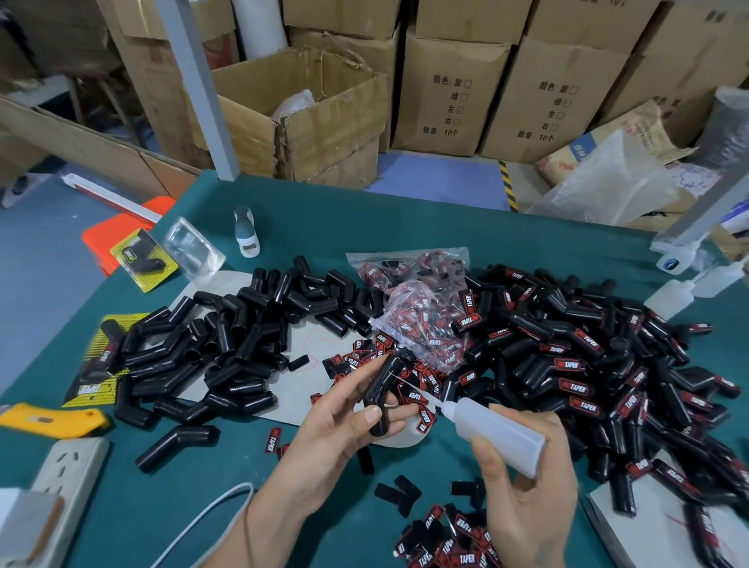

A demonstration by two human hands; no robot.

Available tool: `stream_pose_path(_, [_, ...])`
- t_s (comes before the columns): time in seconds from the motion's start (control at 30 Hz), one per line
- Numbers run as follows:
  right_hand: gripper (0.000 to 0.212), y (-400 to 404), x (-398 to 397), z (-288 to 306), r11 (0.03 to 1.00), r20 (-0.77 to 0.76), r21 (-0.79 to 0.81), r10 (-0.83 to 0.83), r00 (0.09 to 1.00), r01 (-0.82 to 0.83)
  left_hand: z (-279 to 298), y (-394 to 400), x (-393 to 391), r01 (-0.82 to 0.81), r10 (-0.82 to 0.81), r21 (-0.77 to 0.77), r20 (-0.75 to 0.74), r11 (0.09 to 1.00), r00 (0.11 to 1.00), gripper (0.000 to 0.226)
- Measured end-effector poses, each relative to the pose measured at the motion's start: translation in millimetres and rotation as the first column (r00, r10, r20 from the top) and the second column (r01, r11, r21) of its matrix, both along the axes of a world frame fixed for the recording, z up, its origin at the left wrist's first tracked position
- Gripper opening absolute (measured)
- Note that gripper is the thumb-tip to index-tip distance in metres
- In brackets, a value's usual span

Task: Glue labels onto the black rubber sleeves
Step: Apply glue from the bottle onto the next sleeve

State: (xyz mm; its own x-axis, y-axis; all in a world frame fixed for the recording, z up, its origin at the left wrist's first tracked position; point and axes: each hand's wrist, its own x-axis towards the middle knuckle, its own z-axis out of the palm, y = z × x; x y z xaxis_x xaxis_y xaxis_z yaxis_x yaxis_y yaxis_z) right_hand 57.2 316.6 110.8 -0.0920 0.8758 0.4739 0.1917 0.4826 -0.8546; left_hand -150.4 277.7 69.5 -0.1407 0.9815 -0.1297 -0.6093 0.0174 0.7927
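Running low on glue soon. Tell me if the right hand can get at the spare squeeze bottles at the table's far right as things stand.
Probably not yet: the right hand grips a glue bottle, and the spare bottles lie beyond the labelled sleeve pile.

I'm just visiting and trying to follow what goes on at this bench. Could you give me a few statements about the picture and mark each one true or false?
1. The left hand holds a bent black rubber sleeve. True.
2. The right hand holds a pair of scissors. False: it grips a translucent glue bottle whose thin nozzle points toward the sleeve.
3. The sleeves piled on the right already carry red labels. True.
4. The pile on the left is labelled too. False: those sleeves are plain black.
5. A yellow utility knife lies at the table's left edge. True.
6. The table is covered in red. False: the cover is teal green.
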Motion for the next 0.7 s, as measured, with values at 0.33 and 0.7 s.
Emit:
stream_pose_path(0.33, [0.026,-0.3,0.2,-0.1,1.000,-0.005,-0.005,0.006,1.000,-0.006,-3.4,0.1,-2.5,-0.002,0.002,0.012,-0.020,1.000,1.000,0.058])
stream_pose_path(0.7, [0.026,-0.4,-3.3,3.9,1.000,-0.025,0.003,0.008,1.000,-0.008,-4.1,-0.5,-3.4,0.009,-0.009,0.005,-0.021,1.000,1.000,0.064])
